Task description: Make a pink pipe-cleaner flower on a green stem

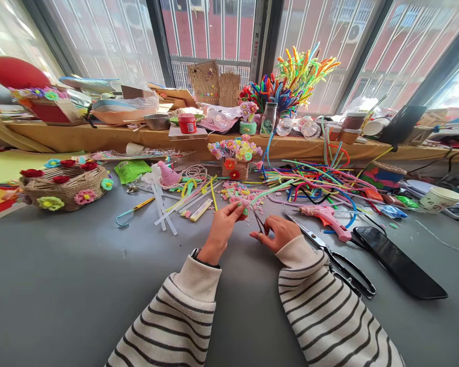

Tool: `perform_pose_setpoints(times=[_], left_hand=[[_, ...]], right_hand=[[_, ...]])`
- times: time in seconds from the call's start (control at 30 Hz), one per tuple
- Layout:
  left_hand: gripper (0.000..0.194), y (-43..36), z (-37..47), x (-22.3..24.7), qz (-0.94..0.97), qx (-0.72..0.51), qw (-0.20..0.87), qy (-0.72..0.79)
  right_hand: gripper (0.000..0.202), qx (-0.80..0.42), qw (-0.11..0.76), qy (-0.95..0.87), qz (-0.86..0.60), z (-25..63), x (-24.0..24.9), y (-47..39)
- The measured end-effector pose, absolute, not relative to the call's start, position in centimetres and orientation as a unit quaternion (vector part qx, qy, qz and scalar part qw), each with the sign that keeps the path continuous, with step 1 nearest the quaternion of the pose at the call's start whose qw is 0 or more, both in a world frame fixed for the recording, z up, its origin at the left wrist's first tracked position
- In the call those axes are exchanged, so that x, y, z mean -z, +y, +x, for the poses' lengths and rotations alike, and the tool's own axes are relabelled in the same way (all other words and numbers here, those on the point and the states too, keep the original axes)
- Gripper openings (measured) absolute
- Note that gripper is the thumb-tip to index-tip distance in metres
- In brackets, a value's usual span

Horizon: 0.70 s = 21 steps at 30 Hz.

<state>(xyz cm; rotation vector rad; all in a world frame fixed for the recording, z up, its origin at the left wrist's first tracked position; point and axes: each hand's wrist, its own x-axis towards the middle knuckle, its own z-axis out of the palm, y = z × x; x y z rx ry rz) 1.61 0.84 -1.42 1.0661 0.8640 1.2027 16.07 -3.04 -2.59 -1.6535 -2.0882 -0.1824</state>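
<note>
Pink piece [245, 202] in left grip [224, 223]

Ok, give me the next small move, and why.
Probably trim the fuzzy pink piece with the small scissors: the left hand pinches it, the right hand holds the scissors close to it, and pastel scraps lie just beyond.

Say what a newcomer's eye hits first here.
Probably the bright bunch of fuzzy stems rising above the back ledge. Next, the woven basket with colorful flowers at the table's far left. Then, at center, the left hand holding a small pink-and-green piece beside small scissors in the right hand.
</note>
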Motion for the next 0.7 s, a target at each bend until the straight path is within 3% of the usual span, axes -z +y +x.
perform_pose_setpoints(times=[0.3, 0.7], left_hand=[[0.024, 0.81, 1.61, 1.32, 0.459, -0.526, 0.605, 0.383], [0.027, 0.56, 1.58, 0.86, 0.477, -0.548, 0.555, 0.405]], right_hand=[[0.041, -0.021, 0.244, -0.783, -0.572, 16.02, 2.52, -2.94], [0.04, -0.153, 0.319, -0.781, -0.515, 16.0, 3.11, -2.54]])
